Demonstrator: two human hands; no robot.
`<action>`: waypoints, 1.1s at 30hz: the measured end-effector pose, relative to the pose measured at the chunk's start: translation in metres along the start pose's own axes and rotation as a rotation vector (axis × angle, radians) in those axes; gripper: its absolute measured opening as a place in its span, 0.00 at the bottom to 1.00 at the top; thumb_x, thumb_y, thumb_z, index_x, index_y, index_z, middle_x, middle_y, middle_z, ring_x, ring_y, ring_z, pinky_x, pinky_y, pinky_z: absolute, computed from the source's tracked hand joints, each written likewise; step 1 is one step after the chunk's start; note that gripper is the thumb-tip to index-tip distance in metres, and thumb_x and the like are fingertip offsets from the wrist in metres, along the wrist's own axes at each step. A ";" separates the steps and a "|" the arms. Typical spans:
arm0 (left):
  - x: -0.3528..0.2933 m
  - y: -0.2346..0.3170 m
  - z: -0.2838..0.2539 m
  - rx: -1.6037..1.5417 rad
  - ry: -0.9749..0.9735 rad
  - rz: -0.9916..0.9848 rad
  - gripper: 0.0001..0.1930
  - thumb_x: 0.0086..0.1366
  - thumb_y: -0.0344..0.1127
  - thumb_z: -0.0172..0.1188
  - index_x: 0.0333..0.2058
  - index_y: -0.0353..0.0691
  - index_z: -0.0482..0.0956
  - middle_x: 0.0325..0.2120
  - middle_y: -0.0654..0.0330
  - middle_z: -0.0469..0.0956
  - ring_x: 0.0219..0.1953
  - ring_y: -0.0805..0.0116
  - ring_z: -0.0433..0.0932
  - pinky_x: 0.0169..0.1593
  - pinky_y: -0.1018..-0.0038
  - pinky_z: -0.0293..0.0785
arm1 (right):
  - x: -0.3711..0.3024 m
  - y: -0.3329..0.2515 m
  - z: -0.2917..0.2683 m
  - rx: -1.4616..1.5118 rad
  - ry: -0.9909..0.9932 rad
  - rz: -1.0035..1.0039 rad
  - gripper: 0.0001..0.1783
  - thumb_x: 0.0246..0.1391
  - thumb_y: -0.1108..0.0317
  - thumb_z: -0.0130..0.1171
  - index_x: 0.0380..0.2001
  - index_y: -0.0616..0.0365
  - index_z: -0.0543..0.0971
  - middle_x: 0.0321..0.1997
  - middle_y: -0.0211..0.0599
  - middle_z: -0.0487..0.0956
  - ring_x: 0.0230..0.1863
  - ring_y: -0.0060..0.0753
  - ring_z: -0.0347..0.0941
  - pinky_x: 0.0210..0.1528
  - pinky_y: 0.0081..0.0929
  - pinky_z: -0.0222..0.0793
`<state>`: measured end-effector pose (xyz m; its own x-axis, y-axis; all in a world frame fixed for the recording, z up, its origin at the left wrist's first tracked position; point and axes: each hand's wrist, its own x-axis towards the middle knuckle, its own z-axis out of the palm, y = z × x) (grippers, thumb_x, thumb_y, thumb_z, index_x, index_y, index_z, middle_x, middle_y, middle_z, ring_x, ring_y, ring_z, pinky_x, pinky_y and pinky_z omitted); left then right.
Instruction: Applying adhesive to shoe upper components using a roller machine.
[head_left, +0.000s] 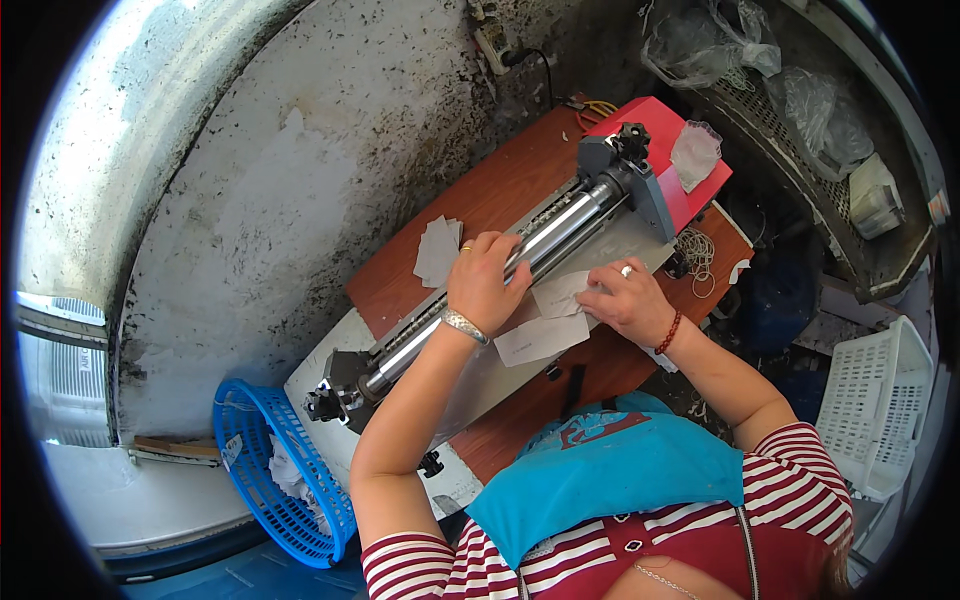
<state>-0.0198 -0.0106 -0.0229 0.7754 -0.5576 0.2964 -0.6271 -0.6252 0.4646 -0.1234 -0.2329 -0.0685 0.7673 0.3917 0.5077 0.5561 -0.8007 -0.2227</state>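
Observation:
A long machine with a shiny metal roller lies slantwise across the bench. My left hand rests over the middle of this roller, fingers apart and bent over it, partly hidden behind it. On the machine's near metal plate lie two flat white pieces, paper or cloth: an upper piece and a lower piece. My right hand has its fingers closed at the right edge of the upper one. Beyond the roller, several more white pieces lie in a loose pile.
The machine's red housing carries a clear plastic dish. Rubber bands lie near the bench's right end. A blue basket holding white pieces stands at the left. At the right are a white basket and a shelf with plastic bags.

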 end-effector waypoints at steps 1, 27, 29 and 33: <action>0.000 -0.005 0.005 0.001 0.003 -0.004 0.15 0.55 0.38 0.59 0.40 0.39 0.77 0.40 0.54 0.77 0.41 0.54 0.75 0.42 0.63 0.72 | 0.002 0.000 0.002 -0.015 0.004 0.005 0.10 0.44 0.66 0.63 0.33 0.47 0.80 0.33 0.28 0.72 0.37 0.31 0.71 0.42 0.31 0.62; 0.071 -0.095 0.047 -0.454 -0.344 -0.697 0.07 0.54 0.29 0.62 0.33 0.38 0.79 0.24 0.63 0.78 0.23 0.78 0.73 0.25 0.80 0.68 | 0.010 -0.006 0.012 0.043 0.069 0.100 0.10 0.42 0.70 0.63 0.32 0.52 0.78 0.34 0.30 0.72 0.37 0.36 0.70 0.42 0.33 0.64; 0.077 -0.087 0.037 -0.563 -0.309 -0.743 0.06 0.53 0.29 0.62 0.31 0.38 0.78 0.23 0.64 0.77 0.22 0.79 0.73 0.25 0.80 0.68 | 0.009 -0.005 0.011 0.055 0.091 0.106 0.11 0.42 0.71 0.63 0.32 0.52 0.78 0.34 0.31 0.72 0.38 0.36 0.70 0.42 0.33 0.65; 0.071 -0.086 0.020 -0.748 -0.244 -0.675 0.07 0.52 0.26 0.62 0.31 0.39 0.74 0.22 0.65 0.74 0.22 0.80 0.71 0.24 0.81 0.67 | 0.009 -0.003 0.012 0.198 0.088 0.164 0.11 0.44 0.71 0.63 0.34 0.53 0.79 0.36 0.31 0.74 0.39 0.33 0.71 0.43 0.31 0.66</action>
<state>0.0877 -0.0072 -0.0582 0.8601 -0.3650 -0.3563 0.2028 -0.3962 0.8955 -0.1139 -0.2216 -0.0736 0.8261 0.2164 0.5203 0.4853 -0.7426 -0.4616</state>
